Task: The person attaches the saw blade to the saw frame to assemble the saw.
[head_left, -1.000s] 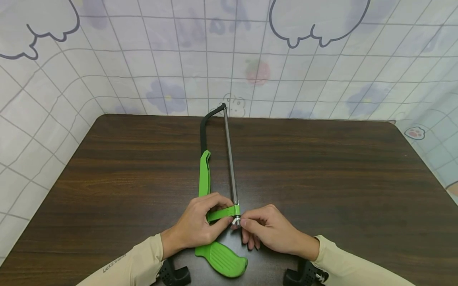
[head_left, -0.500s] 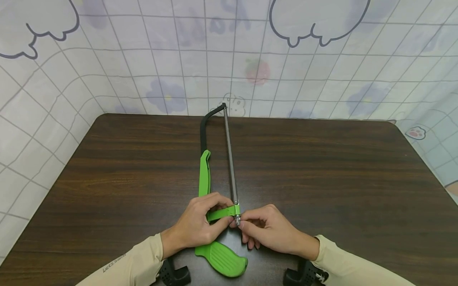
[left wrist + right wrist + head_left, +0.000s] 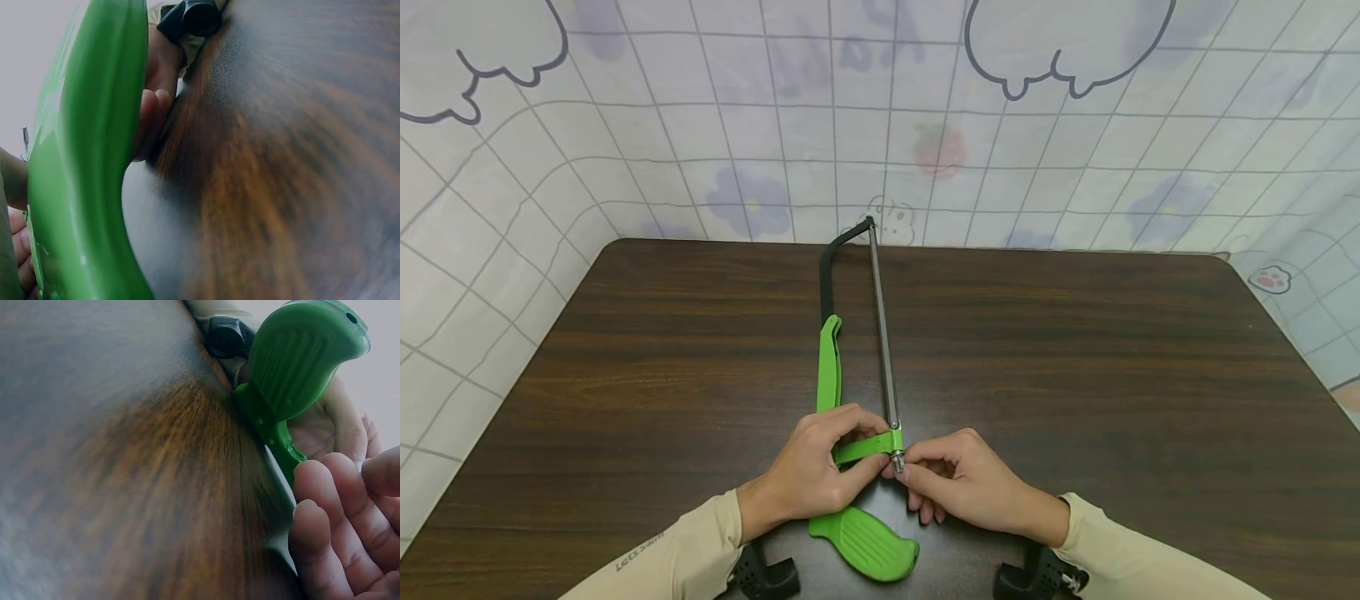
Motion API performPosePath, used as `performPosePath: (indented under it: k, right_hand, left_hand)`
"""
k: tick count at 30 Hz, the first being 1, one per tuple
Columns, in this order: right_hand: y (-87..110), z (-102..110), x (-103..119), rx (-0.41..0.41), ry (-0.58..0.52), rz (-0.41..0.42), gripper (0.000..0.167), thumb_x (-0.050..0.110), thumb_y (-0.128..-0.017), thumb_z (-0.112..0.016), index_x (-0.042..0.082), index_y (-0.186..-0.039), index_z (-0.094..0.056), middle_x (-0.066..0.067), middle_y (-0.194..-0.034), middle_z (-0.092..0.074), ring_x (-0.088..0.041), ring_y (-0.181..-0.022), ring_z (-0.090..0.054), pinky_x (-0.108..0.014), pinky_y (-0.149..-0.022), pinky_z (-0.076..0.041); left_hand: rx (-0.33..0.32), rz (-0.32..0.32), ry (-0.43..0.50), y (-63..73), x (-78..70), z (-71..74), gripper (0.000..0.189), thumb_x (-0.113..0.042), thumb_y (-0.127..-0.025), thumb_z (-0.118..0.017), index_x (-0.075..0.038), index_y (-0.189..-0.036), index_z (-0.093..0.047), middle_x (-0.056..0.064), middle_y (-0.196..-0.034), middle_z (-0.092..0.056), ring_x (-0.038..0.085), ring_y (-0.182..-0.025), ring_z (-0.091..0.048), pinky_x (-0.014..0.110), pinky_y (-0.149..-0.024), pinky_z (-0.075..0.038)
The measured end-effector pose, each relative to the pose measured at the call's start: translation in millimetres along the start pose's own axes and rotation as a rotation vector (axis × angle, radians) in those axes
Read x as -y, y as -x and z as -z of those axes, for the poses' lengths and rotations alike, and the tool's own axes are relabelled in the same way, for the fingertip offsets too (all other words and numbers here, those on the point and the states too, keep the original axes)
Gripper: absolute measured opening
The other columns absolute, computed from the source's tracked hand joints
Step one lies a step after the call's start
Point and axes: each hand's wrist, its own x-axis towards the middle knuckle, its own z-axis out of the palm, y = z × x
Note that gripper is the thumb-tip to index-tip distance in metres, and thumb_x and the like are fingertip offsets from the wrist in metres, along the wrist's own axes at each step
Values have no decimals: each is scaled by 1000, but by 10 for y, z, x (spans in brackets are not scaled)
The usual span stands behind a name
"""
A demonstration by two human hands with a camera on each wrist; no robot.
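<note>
A hacksaw with a green and black frame [image 3: 828, 362] lies on the table, its black end pointing away from me. Its grey blade [image 3: 883, 333] runs along the right side, and the green handle [image 3: 868, 546] is nearest me. My left hand [image 3: 820, 467] grips the green frame near the blade's close end. With thumb and index finger my right hand [image 3: 962, 483] pinches the small metal wing nut [image 3: 898, 461] at that end. In the right wrist view, the handle [image 3: 300, 356] stands beside my curled right fingers [image 3: 312, 531]. The left wrist view is largely filled by the handle [image 3: 94, 144].
The dark wood-grain table [image 3: 1112, 375] reaches back to a wall covering [image 3: 1000, 133] of white tile pattern with cartoon drawings. Black wrist cameras [image 3: 1037, 571] sit under both forearms, close to the table's front.
My right thumb and index finger have shifted slightly on the wing nut, which has turned from wings spread to a narrower view. The left hand and the saw stay in place.
</note>
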Motion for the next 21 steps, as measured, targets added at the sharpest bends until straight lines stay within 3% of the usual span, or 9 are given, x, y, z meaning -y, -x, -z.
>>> performPosePath:
  k: [3,12,21]
  right_hand:
    - [3,2,-5,-1,-9,-5,21,8,-106,-55,1,-102,-75,-18,-71,-71,-15,-53,-66,-31,-46,-55]
    - [3,-4,-7,4,7,10,19,7,-104,-59,3,-93,-74,-16,-71,-72,-13,-53,-67,-30,-45,-55]
    - [-12,9,0,8,10,22,36,4,-109,-46,5,-85,-73,-15,-65,-68,-13,-53,-64,-29,-46,-53]
  left_hand:
    - [-1,-4,0,0,3,-3,19,-8,-90,-76,-16,-106,-72,-3,-90,-71,3,-74,-59,17,-68,-51]
    - [0,0,3,-1,-2,-2,20,-8,-90,-76,-16,-107,-72,-3,-89,-70,2,-74,-57,17,-68,-50]
    - [4,7,8,-4,-4,-1,20,-8,-90,-76,-17,-107,-72,-3,-89,-70,2,-73,-57,18,-68,-50]
